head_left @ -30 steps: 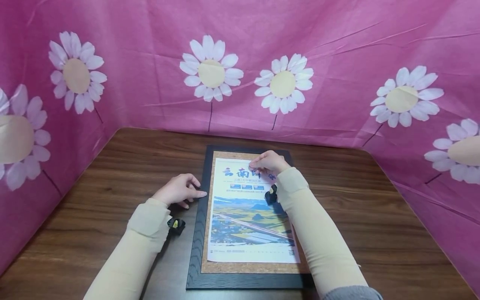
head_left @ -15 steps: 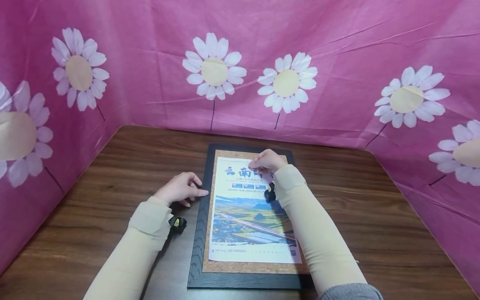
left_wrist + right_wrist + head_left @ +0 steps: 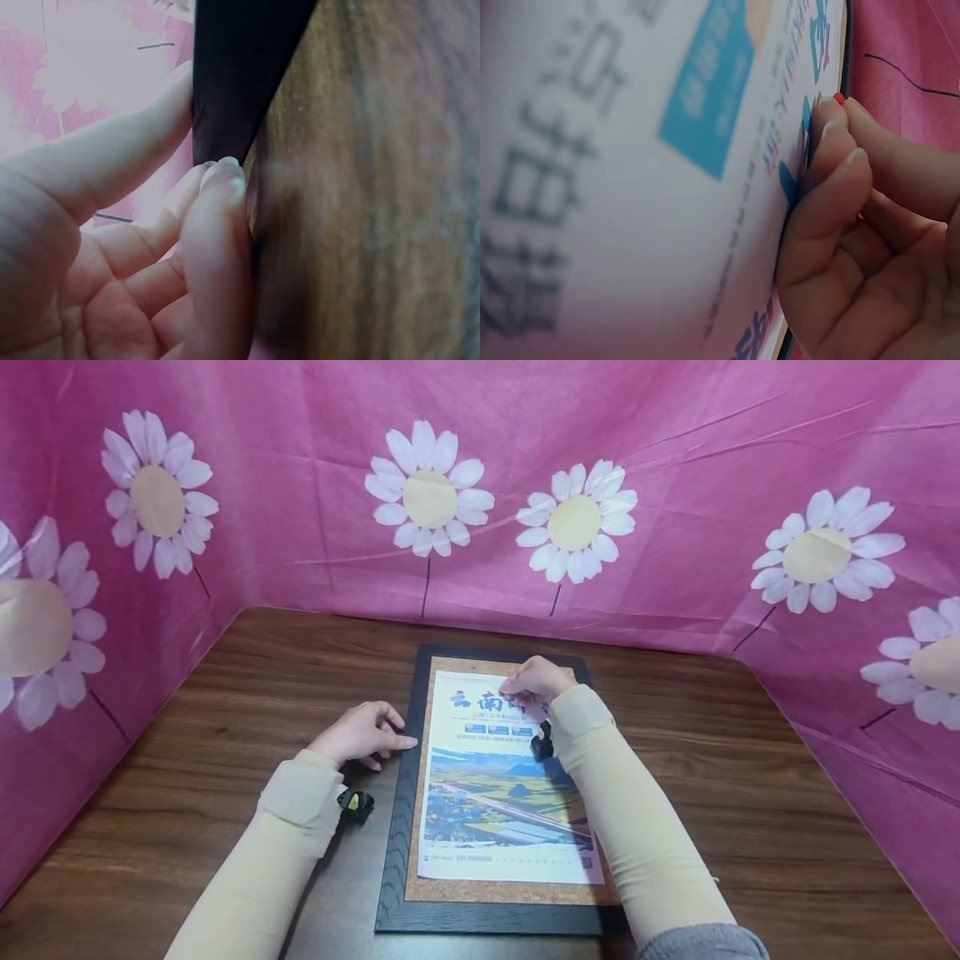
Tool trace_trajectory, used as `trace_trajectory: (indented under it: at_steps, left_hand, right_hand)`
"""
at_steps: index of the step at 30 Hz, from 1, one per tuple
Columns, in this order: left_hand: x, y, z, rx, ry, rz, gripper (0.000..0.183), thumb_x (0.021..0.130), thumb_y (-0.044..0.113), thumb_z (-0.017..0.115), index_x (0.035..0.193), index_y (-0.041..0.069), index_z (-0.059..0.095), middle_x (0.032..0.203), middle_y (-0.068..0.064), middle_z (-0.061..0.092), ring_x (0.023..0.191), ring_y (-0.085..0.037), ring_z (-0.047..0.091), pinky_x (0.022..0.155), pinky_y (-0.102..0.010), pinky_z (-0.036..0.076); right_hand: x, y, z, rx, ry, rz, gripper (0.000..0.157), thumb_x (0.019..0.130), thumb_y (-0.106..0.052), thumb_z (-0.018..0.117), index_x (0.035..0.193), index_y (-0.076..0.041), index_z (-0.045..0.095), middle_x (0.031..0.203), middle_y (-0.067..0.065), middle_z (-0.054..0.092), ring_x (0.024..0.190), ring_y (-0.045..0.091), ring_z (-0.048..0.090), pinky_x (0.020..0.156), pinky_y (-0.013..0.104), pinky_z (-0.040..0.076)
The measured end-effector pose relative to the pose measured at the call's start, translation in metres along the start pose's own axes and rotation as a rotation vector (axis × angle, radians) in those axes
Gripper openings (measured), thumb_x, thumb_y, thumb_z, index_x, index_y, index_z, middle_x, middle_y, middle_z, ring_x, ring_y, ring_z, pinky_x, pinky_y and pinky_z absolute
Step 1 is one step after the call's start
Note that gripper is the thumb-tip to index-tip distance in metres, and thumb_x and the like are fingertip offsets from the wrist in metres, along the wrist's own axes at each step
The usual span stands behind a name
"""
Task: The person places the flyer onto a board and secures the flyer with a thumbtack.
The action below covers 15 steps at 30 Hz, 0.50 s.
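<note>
A cork board [image 3: 495, 891] with a black wooden frame [image 3: 394, 860] lies flat on the table, and a printed poster [image 3: 480, 793] with a landscape picture lies on the cork. Near the poster's top edge my right hand [image 3: 540, 679] pinches a small red-headed push pin [image 3: 839, 98] between thumb and fingertips; its tip is hidden. My left hand [image 3: 363, 732] holds the frame's left edge. In the left wrist view the thumb [image 3: 142, 142] lies on the frame's upper face, while curled fingers meet its outer side close to the tabletop.
The brown wood-grain table [image 3: 187, 760] extends to both sides of the board. A pink cloth [image 3: 300, 485] printed with white daisies encloses the back and sides. Each wrist carries a small black camera, such as the left one [image 3: 356, 804].
Both hands keep their places on the board and poster. The head view has shifted slightly; otherwise little differs.
</note>
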<state>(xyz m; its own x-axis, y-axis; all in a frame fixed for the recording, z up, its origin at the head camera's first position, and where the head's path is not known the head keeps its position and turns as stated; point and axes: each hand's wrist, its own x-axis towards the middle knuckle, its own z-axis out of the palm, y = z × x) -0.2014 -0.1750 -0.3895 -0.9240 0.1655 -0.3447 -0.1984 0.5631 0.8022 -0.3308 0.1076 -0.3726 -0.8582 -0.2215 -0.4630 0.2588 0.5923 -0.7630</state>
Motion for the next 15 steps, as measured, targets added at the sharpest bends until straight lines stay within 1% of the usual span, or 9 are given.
trace_trajectory:
  at_steps: [6, 9, 15]
  left_hand:
    - [0.0006, -0.0001, 0.0000, -0.002, 0.001, 0.001, 0.044, 0.088, 0.026, 0.076, 0.117, 0.000, 0.056, 0.090, -0.010, 0.058, 0.075, -0.019, 0.060, 0.060, -0.031, 0.059]
    - [0.0007, -0.0001, -0.0002, -0.001, 0.001, -0.001, 0.044, 0.088, 0.026, 0.076, 0.118, 0.000, 0.056, 0.091, -0.010, 0.058, 0.075, -0.019, 0.060, 0.060, -0.031, 0.059]
    - [0.0004, 0.0001, -0.0006, -0.005, 0.002, -0.004, 0.044, 0.088, 0.026, 0.076, 0.117, 0.000, 0.056, 0.091, -0.010, 0.058, 0.075, -0.019, 0.060, 0.060, -0.031, 0.059]
  right_hand:
    - [-0.0022, -0.0030, 0.0011, -0.031, 0.009, 0.004, 0.010, 0.091, -0.006, 0.069, 0.093, 0.004, 0.071, 0.062, 0.000, 0.060, 0.055, 0.010, 0.052, 0.055, 0.021, 0.045]
    - [-0.0023, -0.0039, 0.0022, -0.021, 0.027, 0.023, 0.010, 0.090, -0.006, 0.071, 0.092, 0.003, 0.072, 0.061, 0.001, 0.060, 0.054, 0.011, 0.052, 0.054, 0.022, 0.044]
    - [-0.0015, -0.0065, 0.0036, 0.003, 0.037, 0.043, 0.009, 0.089, -0.005, 0.071, 0.093, 0.003, 0.071, 0.064, 0.002, 0.060, 0.054, 0.011, 0.052, 0.053, 0.020, 0.044]
